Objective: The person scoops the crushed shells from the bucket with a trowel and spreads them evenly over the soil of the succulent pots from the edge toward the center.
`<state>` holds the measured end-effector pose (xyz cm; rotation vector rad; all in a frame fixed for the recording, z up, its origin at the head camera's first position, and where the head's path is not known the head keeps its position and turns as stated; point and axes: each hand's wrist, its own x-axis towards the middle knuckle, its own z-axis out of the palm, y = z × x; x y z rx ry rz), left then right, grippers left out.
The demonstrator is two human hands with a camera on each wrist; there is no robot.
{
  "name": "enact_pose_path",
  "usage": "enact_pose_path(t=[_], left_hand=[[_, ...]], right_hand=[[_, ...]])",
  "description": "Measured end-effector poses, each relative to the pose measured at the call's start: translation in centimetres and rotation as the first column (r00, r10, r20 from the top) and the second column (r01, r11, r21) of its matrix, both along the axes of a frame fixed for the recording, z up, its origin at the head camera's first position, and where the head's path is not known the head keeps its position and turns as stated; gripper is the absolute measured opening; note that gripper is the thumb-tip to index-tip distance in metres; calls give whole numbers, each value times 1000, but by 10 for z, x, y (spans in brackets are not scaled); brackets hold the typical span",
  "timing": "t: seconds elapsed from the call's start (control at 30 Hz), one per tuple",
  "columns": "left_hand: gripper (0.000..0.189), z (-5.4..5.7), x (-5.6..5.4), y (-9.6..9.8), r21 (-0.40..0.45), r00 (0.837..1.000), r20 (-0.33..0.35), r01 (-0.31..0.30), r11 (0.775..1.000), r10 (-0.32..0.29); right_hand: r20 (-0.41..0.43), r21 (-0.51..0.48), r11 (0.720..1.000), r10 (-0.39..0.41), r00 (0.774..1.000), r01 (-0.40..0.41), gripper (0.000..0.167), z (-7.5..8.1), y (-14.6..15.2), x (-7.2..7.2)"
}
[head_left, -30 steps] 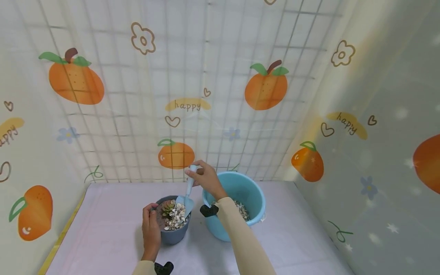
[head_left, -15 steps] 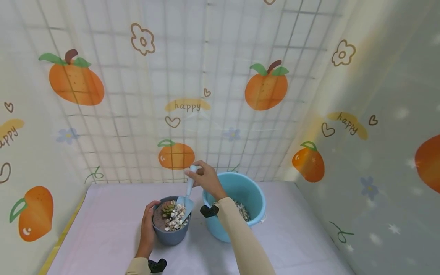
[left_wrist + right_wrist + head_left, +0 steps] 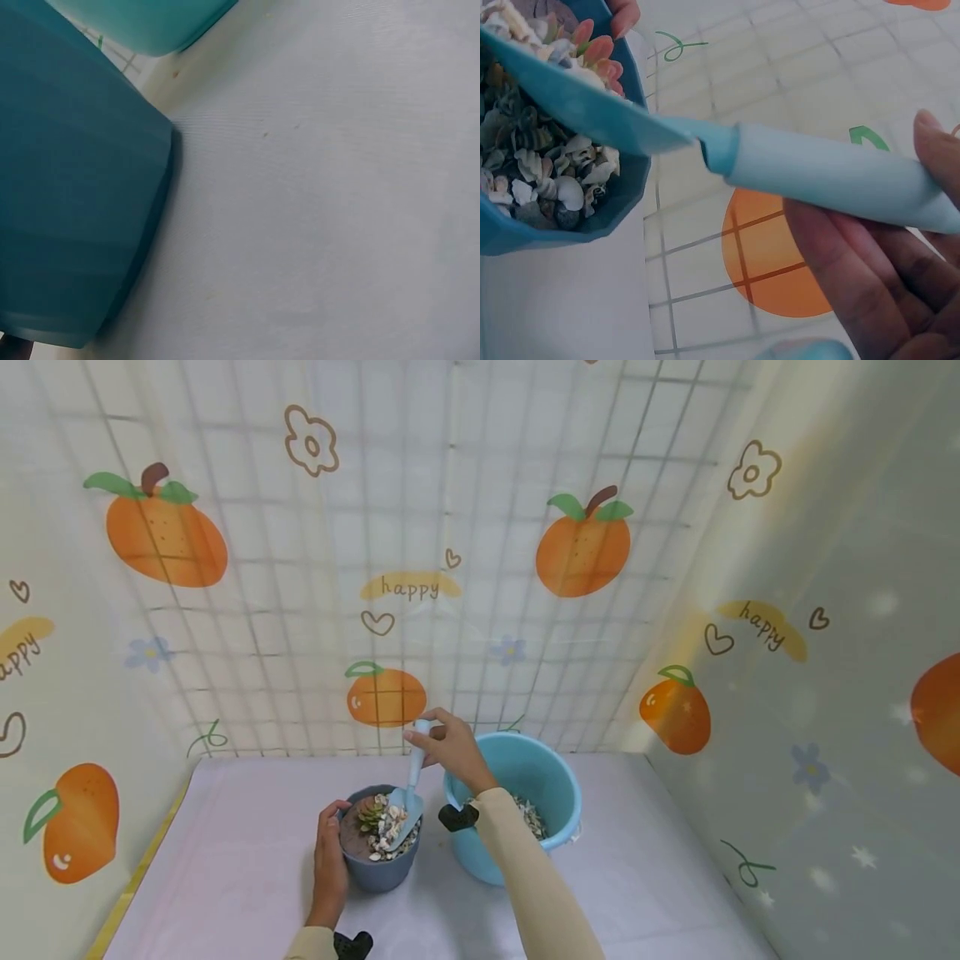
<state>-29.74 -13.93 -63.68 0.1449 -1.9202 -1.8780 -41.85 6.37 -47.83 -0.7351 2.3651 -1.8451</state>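
Observation:
A light blue hand trowel point(image 3: 408, 802) is in my right hand point(image 3: 448, 747), its handle pinched between thumb and fingers. Its blade points down into a grey-blue flower pot point(image 3: 378, 877), over a layer of small shells point(image 3: 570, 191). Beside the shells grows a succulent point(image 3: 370, 817) with green and reddish leaves; bare brown soil fills the pot's left part. My left hand point(image 3: 330, 860) holds the pot's left side, fingers curled at the rim. Only the pot's lower wall point(image 3: 67, 180) and a sliver of finger appear in the left wrist view.
A light blue bucket point(image 3: 513, 745) with more shells point(image 3: 529, 817) inside stands right of the pot, under my right forearm. Both stand on a pale cloth-covered table point(image 3: 240, 843). Behind rises a curtain point(image 3: 487, 527) printed with oranges, with a wire grid showing through.
My left hand has shifted its hold along the pot's left rim. The shells under the trowel's blade have spread slightly toward the near right, while my right hand stays nearly in place.

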Motion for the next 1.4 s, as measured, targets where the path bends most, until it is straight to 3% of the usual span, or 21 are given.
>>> enact_pose_path(t=[0.33, 1.0, 1.2, 1.4], left_hand=[[47, 1, 8, 6, -20, 1000, -17, -18, 1000, 17], [43, 0, 7, 9, -59, 997, -29, -69, 996, 68], [46, 16, 8, -3, -61, 999, 9, 32, 998, -31], [46, 41, 4, -11, -93, 996, -53, 70, 993, -75]], right_hand=[[-5, 9, 1000, -2, 1000, 2, 55, 0, 0, 0], [-36, -54, 998, -41, 998, 39, 40, 2, 1, -3], [-17, -142, 986, -94, 995, 91, 46, 9, 15, -9], [-28, -192, 969, -161, 987, 152, 43, 33, 37, -17]])
